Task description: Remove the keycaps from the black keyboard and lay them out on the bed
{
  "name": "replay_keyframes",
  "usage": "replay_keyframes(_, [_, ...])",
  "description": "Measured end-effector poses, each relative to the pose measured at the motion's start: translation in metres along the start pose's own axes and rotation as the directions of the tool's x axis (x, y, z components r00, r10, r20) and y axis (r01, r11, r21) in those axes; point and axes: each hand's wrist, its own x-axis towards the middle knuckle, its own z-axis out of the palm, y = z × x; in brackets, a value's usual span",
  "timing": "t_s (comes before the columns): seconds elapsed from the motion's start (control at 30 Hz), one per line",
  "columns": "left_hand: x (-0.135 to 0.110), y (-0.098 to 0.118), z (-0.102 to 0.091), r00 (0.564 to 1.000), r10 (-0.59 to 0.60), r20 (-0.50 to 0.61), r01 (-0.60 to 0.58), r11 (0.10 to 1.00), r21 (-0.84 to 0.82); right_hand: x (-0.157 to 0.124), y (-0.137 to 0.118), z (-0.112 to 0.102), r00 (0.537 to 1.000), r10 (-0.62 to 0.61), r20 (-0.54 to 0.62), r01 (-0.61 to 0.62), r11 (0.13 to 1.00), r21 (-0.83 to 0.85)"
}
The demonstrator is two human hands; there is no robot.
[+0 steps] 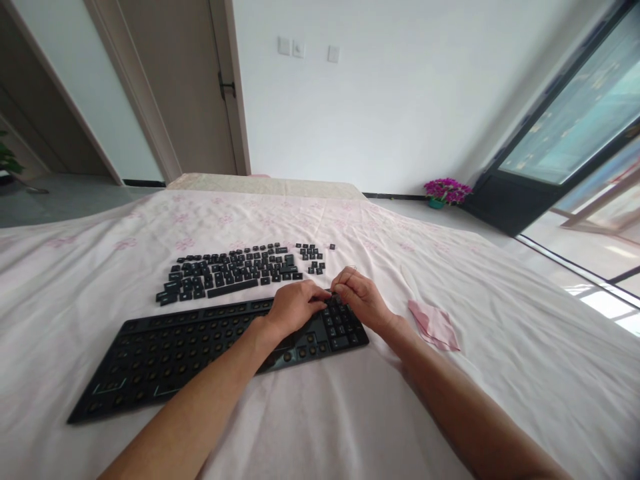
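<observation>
A black keyboard (165,357) lies on a pale sheet, most of its keycaps taken off so the bare switches show. Some keys remain on its right end. Several loose black keycaps (230,270) are laid out in rows just beyond it. My left hand (295,308) rests over the keyboard's upper right part, fingers curled downward against it. My right hand (361,297) is at the keyboard's far right corner, fingers bent and pinched together at the keys. What the fingertips hold is hidden.
A folded pink cloth (434,325) lies on the sheet (500,320) right of the keyboard. Beyond the bed are a door (180,87), a white wall with switches, a pot of purple flowers (447,192) and a large window (575,127).
</observation>
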Motion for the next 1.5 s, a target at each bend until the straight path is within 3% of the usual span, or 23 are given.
replay_keyframes(0.27, [0.006,0.005,0.01,0.998,0.017,-0.061,-0.014,0.999,0.048,-0.007,0.001,0.009,0.995,-0.055,-0.081,0.053,0.998,-0.026])
replay_keyframes(0.47, [0.001,0.012,0.011,0.973,0.182,-0.141,-0.171,0.981,0.088,-0.013,0.001,0.015,0.981,-0.104,-0.165,0.091,0.992,-0.081])
replay_keyframes(0.6, [-0.004,0.012,0.012,0.963,0.185,-0.196,-0.172,0.982,0.08,-0.013,-0.004,0.018,0.96,-0.147,-0.238,0.123,0.986,-0.112])
replay_keyframes(0.87, [0.001,0.006,0.01,0.978,-0.017,-0.208,-0.005,0.994,-0.107,-0.003,-0.009,0.015,0.991,-0.007,-0.131,-0.001,0.998,-0.062])
replay_keyframes(1.13, [0.004,-0.002,0.013,0.949,-0.139,-0.282,0.046,0.948,-0.314,-0.008,0.002,0.004,0.986,0.168,0.006,-0.158,0.939,-0.305])
replay_keyframes(1.33, [0.002,-0.002,0.014,0.947,-0.087,-0.31,-0.018,0.947,-0.32,-0.002,0.002,0.011,0.976,0.211,0.048,-0.176,0.904,-0.39])
replay_keyframes(1.5, [-0.003,0.009,0.007,0.909,0.082,-0.408,-0.158,0.975,-0.158,0.0,0.001,0.014,0.952,0.306,0.003,-0.286,0.892,-0.349])
